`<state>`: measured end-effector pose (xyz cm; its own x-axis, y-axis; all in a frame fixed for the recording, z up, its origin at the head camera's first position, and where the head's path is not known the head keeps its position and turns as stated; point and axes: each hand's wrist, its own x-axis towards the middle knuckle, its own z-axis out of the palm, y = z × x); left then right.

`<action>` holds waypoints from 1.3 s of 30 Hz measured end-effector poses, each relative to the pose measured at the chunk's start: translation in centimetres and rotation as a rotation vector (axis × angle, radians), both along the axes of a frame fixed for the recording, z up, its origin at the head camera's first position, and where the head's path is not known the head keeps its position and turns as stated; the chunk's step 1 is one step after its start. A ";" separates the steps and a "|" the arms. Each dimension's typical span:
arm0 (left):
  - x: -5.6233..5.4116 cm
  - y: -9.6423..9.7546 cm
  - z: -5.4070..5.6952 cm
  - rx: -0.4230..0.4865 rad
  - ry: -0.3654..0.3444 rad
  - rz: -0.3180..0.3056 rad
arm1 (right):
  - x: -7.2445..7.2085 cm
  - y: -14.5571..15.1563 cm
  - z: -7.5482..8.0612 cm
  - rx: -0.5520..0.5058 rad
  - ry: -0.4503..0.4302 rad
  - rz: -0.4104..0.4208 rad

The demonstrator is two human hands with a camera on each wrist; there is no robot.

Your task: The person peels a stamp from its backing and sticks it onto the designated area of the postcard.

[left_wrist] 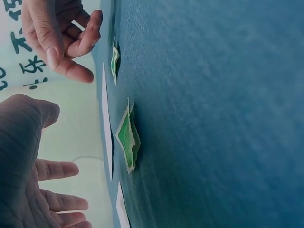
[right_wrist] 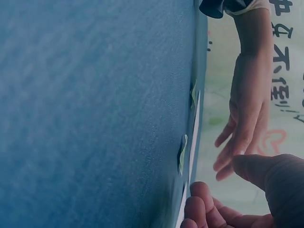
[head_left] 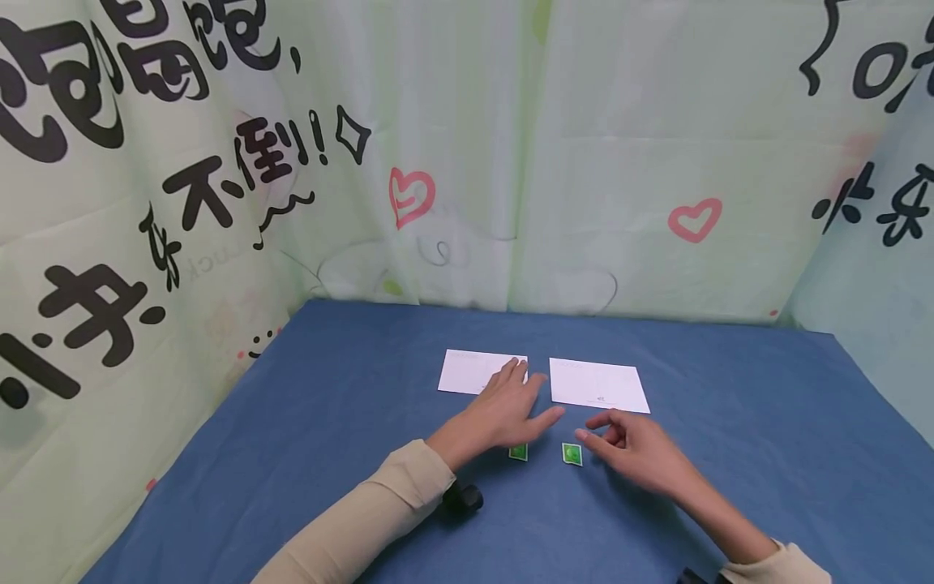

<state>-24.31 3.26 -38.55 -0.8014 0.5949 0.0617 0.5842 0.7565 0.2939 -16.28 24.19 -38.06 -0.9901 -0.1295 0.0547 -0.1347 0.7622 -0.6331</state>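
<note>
On this blue table (head_left: pixel 328 389) I'd come in low and pinch edges only. My left hand (head_left: pixel 502 408) is spread wide, my right hand (head_left: pixel 636 450) loosely curled, neither holding anything. On the far side, my left hand blocks part of the left card (head_left: pixel 467 371); the right card (head_left: pixel 598 383) lies beside it. Nearer sit the left stamp (head_left: pixel 518 453), partly covered too, and the right stamp (head_left: pixel 572 454). Lifted edges should help.

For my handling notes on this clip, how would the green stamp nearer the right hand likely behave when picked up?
The green stamp is probably floppy, since it looks thin and bowed in the right wrist view. It is likely very light, showing hardly any thickness. Its raised edge might make it easier to pinch.
</note>
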 end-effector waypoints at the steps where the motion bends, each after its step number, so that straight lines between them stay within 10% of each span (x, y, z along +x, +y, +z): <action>1: -0.1 0.1 0.0 -0.004 -0.002 -0.001 | -0.1 0.0 -0.1 0.000 -0.010 0.001; 39: -1.8 3.4 -1.0 -0.213 0.064 -0.014 | -1.2 -0.1 -1.0 -0.010 -0.070 0.101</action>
